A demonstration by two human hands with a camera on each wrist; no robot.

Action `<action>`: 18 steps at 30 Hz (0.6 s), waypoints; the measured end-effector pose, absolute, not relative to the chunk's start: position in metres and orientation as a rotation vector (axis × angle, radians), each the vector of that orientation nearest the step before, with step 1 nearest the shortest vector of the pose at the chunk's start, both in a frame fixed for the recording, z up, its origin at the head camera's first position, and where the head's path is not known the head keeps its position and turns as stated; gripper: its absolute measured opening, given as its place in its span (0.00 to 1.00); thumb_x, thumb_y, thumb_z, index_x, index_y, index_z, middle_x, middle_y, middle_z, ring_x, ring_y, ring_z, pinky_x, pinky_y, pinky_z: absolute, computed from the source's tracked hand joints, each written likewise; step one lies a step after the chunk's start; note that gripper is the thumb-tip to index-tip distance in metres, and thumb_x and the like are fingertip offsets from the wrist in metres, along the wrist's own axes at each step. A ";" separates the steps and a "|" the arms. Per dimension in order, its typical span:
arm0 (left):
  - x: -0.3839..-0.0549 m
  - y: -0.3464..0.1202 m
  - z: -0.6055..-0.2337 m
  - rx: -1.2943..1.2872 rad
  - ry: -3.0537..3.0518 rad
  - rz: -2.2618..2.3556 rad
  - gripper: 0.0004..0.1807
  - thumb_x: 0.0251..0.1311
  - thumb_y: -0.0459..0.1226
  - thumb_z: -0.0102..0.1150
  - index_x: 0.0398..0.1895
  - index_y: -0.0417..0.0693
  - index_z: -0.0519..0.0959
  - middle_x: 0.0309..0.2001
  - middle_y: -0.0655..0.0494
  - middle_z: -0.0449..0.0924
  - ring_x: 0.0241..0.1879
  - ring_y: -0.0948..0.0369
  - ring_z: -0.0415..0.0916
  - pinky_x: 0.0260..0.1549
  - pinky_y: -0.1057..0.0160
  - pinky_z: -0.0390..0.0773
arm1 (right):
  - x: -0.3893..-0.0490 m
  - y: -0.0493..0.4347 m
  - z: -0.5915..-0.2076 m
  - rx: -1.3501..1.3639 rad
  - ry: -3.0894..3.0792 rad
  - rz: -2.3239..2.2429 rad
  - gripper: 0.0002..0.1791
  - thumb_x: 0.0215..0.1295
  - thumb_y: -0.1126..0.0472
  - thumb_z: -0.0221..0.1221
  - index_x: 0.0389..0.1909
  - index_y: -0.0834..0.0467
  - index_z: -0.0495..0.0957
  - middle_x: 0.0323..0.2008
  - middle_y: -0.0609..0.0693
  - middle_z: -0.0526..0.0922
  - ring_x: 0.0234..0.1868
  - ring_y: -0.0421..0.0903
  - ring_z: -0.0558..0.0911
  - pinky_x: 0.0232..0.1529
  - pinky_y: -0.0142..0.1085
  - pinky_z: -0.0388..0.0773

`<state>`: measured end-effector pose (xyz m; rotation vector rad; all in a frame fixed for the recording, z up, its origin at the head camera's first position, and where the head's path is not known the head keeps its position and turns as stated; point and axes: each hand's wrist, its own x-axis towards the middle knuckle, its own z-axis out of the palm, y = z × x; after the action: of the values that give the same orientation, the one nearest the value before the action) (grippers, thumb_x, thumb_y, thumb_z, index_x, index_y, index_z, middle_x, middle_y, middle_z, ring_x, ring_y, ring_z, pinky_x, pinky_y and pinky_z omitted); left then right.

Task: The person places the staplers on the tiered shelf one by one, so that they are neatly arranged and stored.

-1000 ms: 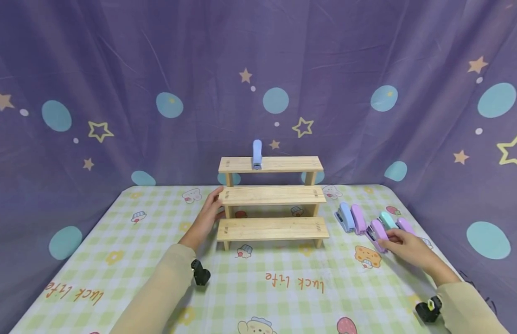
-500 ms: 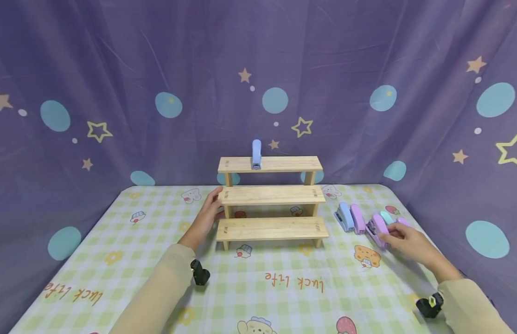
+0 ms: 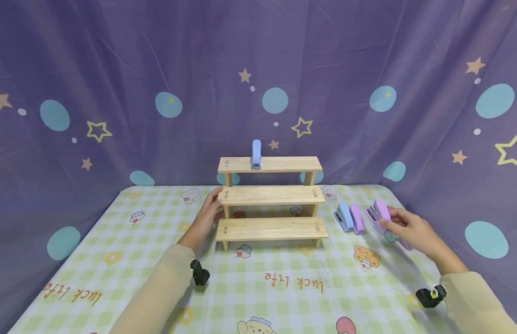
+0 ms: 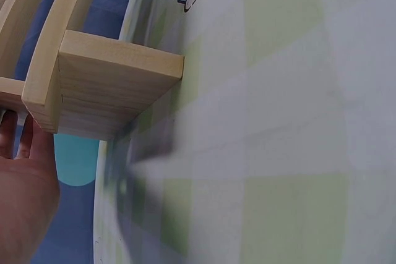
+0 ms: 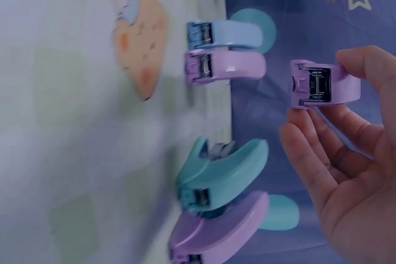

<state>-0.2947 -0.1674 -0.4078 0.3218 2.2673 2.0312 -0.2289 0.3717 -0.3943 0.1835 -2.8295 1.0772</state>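
The green-and-white checked, cartoon-printed table (image 3: 225, 297) fills the lower frame; a purple fabric backdrop (image 3: 216, 55) with stars and blue ovals spans the top. At centre, the left hand (image 3: 206, 215) touches a three-tier pale wooden shelf (image 3: 271, 195), its grip unclear; right of centre, the right hand (image 3: 412, 230) pinches a lilac stapler (image 3: 382, 210).

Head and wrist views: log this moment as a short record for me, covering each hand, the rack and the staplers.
Left hand: at the left end of the wooden rack, by its middle shelf; grip unclear
Right hand: holds the raised purple stapler above the table
Rack: three tiers; blue stapler on top, left of centre
Right of rack: second blue stapler and second purple stapler, side by side
Near right hand: teal stapler and third purple stapler on the table
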 end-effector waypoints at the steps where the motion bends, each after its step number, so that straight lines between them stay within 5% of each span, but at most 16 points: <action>1: -0.298 -0.168 -0.412 0.318 2.267 2.037 0.30 0.81 0.39 0.31 0.81 0.48 0.43 0.79 0.43 0.40 0.75 0.44 0.47 0.72 0.43 0.55 | -0.229 0.370 -0.392 0.190 -2.822 1.085 0.26 0.71 0.47 0.60 0.56 0.65 0.76 0.40 0.54 0.85 0.37 0.40 0.81 0.34 0.31 0.78; 18: -0.305 -0.171 -0.428 0.336 2.329 2.019 0.30 0.80 0.49 0.35 0.81 0.62 0.47 0.79 0.52 0.45 0.74 0.48 0.54 0.70 0.46 0.59 | -0.248 0.330 -0.357 0.265 -2.739 1.051 0.22 0.71 0.44 0.59 0.51 0.58 0.78 0.38 0.55 0.85 0.38 0.46 0.82 0.36 0.32 0.79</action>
<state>-0.3048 -0.1711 -0.4283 0.3365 2.3292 2.0194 -0.2479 0.3303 -0.3568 0.2649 -2.7393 1.0510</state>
